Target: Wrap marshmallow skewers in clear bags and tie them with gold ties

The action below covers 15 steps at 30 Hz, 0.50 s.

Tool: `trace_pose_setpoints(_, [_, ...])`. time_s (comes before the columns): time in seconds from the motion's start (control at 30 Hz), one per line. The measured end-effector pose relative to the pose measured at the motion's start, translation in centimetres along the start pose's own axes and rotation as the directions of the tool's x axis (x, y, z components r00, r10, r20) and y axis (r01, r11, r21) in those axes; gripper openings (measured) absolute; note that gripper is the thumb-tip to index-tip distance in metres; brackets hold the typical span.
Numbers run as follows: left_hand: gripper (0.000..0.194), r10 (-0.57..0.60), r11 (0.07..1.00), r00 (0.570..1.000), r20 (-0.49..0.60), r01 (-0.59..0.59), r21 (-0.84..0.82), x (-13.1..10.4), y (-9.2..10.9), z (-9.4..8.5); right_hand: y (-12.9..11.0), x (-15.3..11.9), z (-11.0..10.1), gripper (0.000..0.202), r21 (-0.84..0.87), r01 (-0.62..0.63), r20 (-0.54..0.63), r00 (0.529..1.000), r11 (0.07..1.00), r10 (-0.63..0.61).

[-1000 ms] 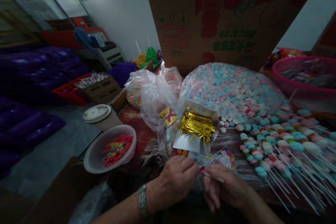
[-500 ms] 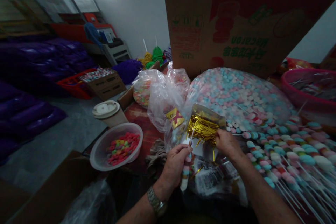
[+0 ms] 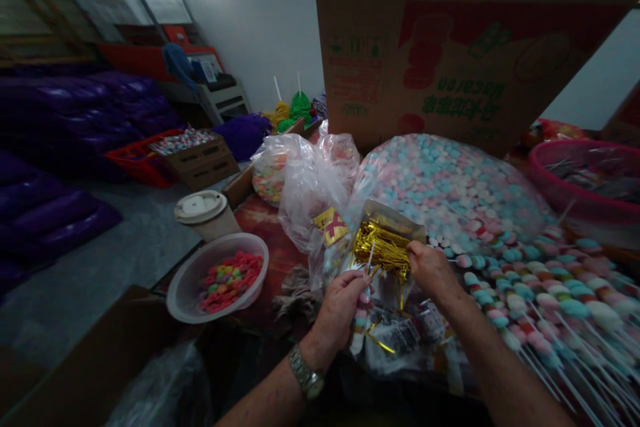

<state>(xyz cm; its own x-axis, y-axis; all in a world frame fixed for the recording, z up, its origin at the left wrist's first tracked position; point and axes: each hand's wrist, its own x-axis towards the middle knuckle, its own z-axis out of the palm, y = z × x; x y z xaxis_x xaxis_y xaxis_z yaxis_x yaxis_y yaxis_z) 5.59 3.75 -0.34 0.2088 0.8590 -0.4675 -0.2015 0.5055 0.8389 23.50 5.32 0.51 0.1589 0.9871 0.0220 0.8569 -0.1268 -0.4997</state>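
Note:
A candy skewer (image 3: 359, 328) in a clear wrapper hangs below my left hand (image 3: 345, 303), which is closed around its stick end; the white stick points up past the thumb. My right hand (image 3: 431, 270) is pinched at the right edge of a bundle of gold twist ties (image 3: 383, 247). Whether a single tie is between those fingers is too small to tell. The bundle lies in an open pouch. Under both hands are clear printed wrappers (image 3: 395, 333). Many marshmallow skewers (image 3: 550, 293) lie to the right of my right hand.
A big bag of marshmallows (image 3: 450, 173) stands behind the hands, before a tall carton (image 3: 365, 80). At left are a bowl of gummy rings (image 3: 175, 287) and a lidded tub (image 3: 215, 220). A pink basin (image 3: 590, 190) is at right.
My left hand has moved slightly right and up with the skewer, closer to the gold ties. My right hand has shifted a little left at the bundle's edge.

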Motion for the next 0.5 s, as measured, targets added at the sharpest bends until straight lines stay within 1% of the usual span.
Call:
trace_pose_setpoints(0.03, [0.021, 0.005, 1.0, 1.0, 0.004, -0.005, 0.007, 0.0, 0.0, 0.0, -0.2, -0.6, -0.2, 0.024, 0.039, 0.03, 0.008, 1.0, 0.999, -0.03])
trace_pose_setpoints(0.1, [0.021, 0.015, 0.999, 1.0, 0.01, -0.015, 0.039, 0.1, 0.0, 0.1, -0.9, -2.3, -0.1, 0.029, 0.202, 0.114, 0.039, 0.991, 0.973, -0.124])
trace_pose_setpoints(0.17, [0.02, 0.027, 0.997, 0.999, 0.026, -0.029, 0.078, 0.1, -0.1, 0.3, -1.9, -4.2, 0.3, 0.035, 0.424, 0.186, 0.069, 0.969, 0.887, -0.236])
trace_pose_setpoints(0.2, [0.019, 0.037, 0.995, 0.998, 0.053, -0.042, 0.09, 0.1, -0.2, 0.5, -2.4, -4.9, 0.6, 0.037, 0.513, 0.201, 0.068, 0.959, 0.834, -0.273])
trace_pose_setpoints(0.23, [0.018, 0.049, 0.993, 0.995, 0.091, -0.058, 0.1, 0.1, -0.3, 0.6, -2.8, -5.6, 0.9, 0.04, 0.569, 0.201, 0.061, 0.957, 0.797, -0.285])
trace_pose_setpoints(0.27, [0.017, 0.06, 0.991, 0.989, 0.133, -0.076, 0.112, 0.0, -0.4, 0.8, -3.1, -6.0, 1.2, 0.043, 0.586, 0.188, 0.053, 0.962, 0.788, -0.269])
trace_pose_setpoints(0.37, [0.017, 0.09, 0.974, 0.967, 0.24, -0.136, 0.182, -0.3, -0.5, 0.7, -3.4, -6.4, 1.6, 0.054, 0.562, 0.147, 0.04, 0.978, 0.814, -0.204])
trace_pose_setpoints(0.5, [0.027, 0.088, 0.955, 0.935, 0.344, -0.177, 0.237, -1.0, -0.6, 0.3, -2.8, -6.4, 1.1, 0.056, 0.528, 0.152, 0.048, 0.977, 0.836, -0.208])
